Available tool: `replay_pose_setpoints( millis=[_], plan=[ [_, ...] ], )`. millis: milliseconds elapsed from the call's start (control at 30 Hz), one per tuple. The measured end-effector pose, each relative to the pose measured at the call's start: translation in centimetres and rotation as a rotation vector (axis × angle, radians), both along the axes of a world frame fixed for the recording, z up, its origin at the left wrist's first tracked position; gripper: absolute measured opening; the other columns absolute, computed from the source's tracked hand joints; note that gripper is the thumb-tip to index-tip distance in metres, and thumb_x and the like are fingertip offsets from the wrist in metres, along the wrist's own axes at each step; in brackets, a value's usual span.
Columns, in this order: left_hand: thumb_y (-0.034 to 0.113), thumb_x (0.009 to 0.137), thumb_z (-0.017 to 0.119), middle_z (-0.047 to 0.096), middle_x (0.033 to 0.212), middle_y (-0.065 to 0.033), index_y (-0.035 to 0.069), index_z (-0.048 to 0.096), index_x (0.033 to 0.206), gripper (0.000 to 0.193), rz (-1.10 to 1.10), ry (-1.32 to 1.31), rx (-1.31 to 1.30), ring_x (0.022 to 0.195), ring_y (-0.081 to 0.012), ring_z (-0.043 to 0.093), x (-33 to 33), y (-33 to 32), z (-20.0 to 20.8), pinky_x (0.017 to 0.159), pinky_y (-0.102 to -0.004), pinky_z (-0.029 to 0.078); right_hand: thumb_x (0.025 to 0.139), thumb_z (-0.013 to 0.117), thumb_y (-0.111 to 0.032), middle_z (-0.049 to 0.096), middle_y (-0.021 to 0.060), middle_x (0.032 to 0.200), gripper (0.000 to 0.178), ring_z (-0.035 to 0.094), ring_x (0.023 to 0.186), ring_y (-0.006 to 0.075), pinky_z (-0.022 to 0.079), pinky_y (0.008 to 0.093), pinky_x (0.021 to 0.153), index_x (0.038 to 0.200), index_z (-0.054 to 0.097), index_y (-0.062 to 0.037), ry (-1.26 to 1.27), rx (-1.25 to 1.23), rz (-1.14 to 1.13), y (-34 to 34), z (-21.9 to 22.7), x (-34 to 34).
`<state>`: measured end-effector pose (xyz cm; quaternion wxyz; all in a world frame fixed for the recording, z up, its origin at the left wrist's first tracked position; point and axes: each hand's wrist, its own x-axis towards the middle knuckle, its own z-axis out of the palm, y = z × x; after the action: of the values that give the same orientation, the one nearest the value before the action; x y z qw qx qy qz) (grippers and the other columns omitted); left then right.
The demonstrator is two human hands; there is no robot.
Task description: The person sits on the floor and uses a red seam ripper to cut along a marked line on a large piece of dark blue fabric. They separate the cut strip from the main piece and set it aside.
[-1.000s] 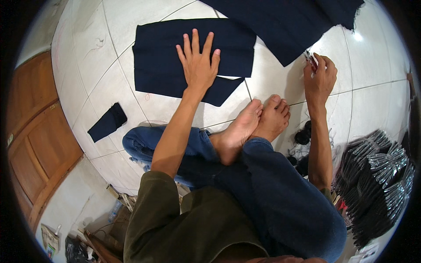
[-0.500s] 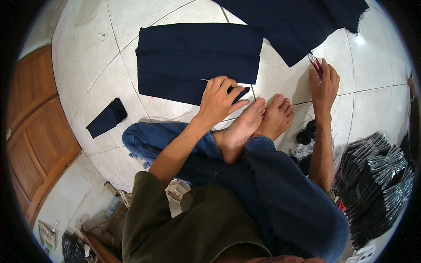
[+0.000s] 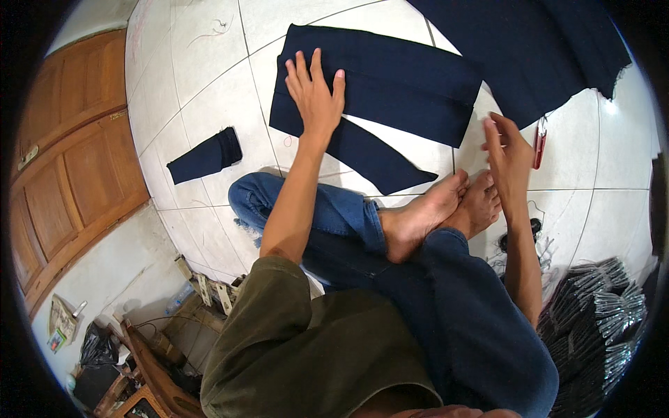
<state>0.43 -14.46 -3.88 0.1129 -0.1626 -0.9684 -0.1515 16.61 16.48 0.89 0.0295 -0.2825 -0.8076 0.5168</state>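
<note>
My left hand (image 3: pixel 315 101) lies with spread fingers on the left part of a dark navy cloth panel (image 3: pixel 411 87) on the tiled floor. A narrow tapered strip of the same cloth (image 3: pixel 380 159) angles away below the panel, with white tile showing in the gap; its left end is close under my left wrist. My right hand (image 3: pixel 509 153) is raised off the panel's right end, its fingers bent and apart, holding nothing visible. Just right of it lie red-handled snips (image 3: pixel 539 145), beside the corner of a larger navy cloth (image 3: pixel 536 63).
A small folded stack of navy cloth (image 3: pixel 203 157) lies to the left. My bare feet (image 3: pixel 425 212) are crossed just below the panel. Black thread (image 3: pixel 535 226) and a heap of dark bundled, shiny-ended items (image 3: pixel 592 327) are at the right. A wooden door (image 3: pixel 77 174) stands at the far left.
My left hand has moved from the panel's lower edge to its left part and spread out. My right hand has come away from the snips. The strip now sits angled apart from the panel.
</note>
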Motion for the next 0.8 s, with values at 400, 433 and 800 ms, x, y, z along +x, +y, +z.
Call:
replay_pose_setpoints(
  millis=[400,433,800],
  plan=[
    [0.049,0.105,0.042,0.024,0.163,-0.0316,0.007,0.04,0.155,0.066,0.454,-0.163,0.036,0.153,-0.0533,0.011,-3.1,-2.0,-2.2,0.121,-0.0676,0.005,0.098,0.054,-0.069,0.058,0.0094,0.053,0.077,0.06,0.045,0.0205,0.044,0.0343,0.042,0.063,0.063,-0.0004,-0.445,-0.169,0.35,-0.9,-2.9,-5.4],
    [0.053,0.105,0.039,0.019,0.165,-0.0324,0.009,0.034,0.16,0.07,0.5,-0.195,-0.045,0.154,-0.0553,0.004,-3.3,-1.8,-2.5,0.12,-0.0699,0.002,0.099,0.052,-0.068,0.057,0.0098,0.052,0.079,0.06,0.046,0.0215,0.045,0.0352,0.044,0.062,0.063,0.0002,-0.431,-0.146,0.377,-0.7,-2.7,-5.6],
    [0.039,0.104,0.05,0.032,0.161,-0.0302,0.013,0.046,0.155,0.058,0.365,0.136,-0.158,0.151,-0.0531,0.022,-2.9,-3.0,-3.8,0.12,-0.0685,0.011,0.097,0.065,-0.054,0.065,0.0152,0.061,0.058,0.065,0.059,0.0296,0.05,0.039,0.06,0.078,0.074,-0.0009,-0.231,0.222,0.417,1.7,-0.9,-0.4]
  ],
)
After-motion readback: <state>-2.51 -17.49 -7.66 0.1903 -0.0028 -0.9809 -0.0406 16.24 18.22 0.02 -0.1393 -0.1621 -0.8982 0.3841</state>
